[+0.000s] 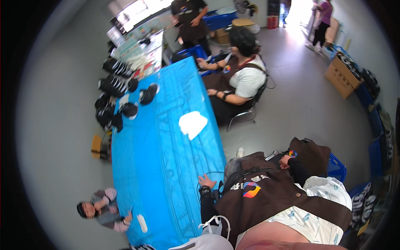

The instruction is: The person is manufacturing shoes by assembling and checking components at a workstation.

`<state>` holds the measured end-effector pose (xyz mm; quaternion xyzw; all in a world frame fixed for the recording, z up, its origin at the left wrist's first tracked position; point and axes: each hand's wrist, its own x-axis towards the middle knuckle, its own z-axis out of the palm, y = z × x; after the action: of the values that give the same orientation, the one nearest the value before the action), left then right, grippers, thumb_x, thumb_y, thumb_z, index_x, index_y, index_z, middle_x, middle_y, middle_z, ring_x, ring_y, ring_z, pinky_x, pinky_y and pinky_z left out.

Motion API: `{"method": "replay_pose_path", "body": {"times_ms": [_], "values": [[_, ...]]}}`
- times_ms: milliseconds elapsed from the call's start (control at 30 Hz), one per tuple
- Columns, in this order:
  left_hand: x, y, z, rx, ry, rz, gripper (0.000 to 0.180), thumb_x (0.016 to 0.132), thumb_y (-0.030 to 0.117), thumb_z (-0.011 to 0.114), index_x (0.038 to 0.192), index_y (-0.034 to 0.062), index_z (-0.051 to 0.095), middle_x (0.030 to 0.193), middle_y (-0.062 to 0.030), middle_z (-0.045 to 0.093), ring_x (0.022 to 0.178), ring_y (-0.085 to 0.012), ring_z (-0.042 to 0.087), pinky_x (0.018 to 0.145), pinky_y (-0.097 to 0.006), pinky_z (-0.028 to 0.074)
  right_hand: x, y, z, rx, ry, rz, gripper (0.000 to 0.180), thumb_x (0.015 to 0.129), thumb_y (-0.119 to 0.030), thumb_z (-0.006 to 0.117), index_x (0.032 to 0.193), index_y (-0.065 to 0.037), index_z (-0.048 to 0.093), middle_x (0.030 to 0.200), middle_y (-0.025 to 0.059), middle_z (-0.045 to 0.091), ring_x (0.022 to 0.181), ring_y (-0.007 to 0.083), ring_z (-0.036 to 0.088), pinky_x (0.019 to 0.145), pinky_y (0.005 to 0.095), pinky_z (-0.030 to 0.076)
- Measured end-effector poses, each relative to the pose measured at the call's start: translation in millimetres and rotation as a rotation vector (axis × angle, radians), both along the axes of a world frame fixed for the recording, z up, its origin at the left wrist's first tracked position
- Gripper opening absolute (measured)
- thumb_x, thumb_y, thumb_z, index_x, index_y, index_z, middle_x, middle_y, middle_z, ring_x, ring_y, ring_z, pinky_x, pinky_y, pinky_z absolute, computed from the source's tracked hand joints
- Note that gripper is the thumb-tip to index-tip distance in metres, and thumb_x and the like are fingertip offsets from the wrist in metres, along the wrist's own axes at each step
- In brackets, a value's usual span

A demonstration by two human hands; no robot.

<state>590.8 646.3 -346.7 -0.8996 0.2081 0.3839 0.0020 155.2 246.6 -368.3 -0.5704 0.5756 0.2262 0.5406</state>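
My left hand [207,181] is at the right edge of the blue-covered table [146,166], fingers spread and holding nothing. A thin dark cable [214,172] runs beside it. At the lap of my brown apron [275,198] is my right hand [284,161], small in view; its fingers look bent, but their grip is unclear. Close to it lie a small silvery object [273,156] and a folded brown cloth with a round logo [308,154]. Farther up the table lies a white sheet-like piece [193,124], and near the left end a white insole-shaped piece [142,223].
Black shoes [148,95] crowd the table's far left edge. A co-worker [246,71] sits at the right side; another person [102,208] is across the table. Someone in an apron [189,21] stands behind. A cardboard box [342,76] and blue crates [336,167] are at right.
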Motion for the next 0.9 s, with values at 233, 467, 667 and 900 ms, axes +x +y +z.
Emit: {"method": "replay_pose_path", "body": {"times_ms": [233,467,667,900], "values": [[21,15,-34,-0.021,-0.095,-0.217,0.130,0.070,0.079,0.069,0.159,-0.0002,0.017,0.157,-0.0425,0.016,0.150,-0.0531,0.014,0.123,-0.055,0.017,8,2,6,-0.009,0.050,0.120,0.031,0.095,-0.030,0.060,0.089,-0.003,0.075,0.084,0.0073,0.077,0.071,0.0217,0.075,0.061,0.0358,0.059],[1,-8,-8,0.003,-0.063,-0.079,0.130,0.068,0.077,0.071,0.160,0.0038,0.015,0.159,-0.0420,0.008,0.147,-0.0559,0.019,0.121,-0.055,0.024,10,-8,15,-0.051,0.068,0.150,0.037,0.095,-0.035,0.061,0.079,-0.005,0.075,0.079,0.0066,0.076,0.070,0.0221,0.075,0.060,0.0380,0.059],[6,-8,-31,0.056,-0.198,-0.079,0.127,0.066,0.080,0.070,0.159,0.0092,0.022,0.158,-0.0394,0.014,0.142,-0.0545,0.032,0.117,-0.054,0.032,9,-23,-71,-0.118,0.106,0.285,0.028,0.089,-0.026,0.064,0.085,0.000,0.076,0.086,0.0121,0.077,0.077,0.0253,0.076,0.069,0.0385,0.062],[-14,-18,-37,0.020,-0.303,-0.165,0.119,0.071,0.077,0.068,0.159,0.0098,0.024,0.155,-0.0435,0.016,0.138,-0.0548,0.037,0.113,-0.057,0.036,-74,-60,-142,0.555,-0.450,0.108,0.031,0.101,-0.032,0.052,0.099,-0.008,0.072,0.100,0.0170,0.075,0.085,0.0295,0.076,0.076,0.0448,0.062]]}}
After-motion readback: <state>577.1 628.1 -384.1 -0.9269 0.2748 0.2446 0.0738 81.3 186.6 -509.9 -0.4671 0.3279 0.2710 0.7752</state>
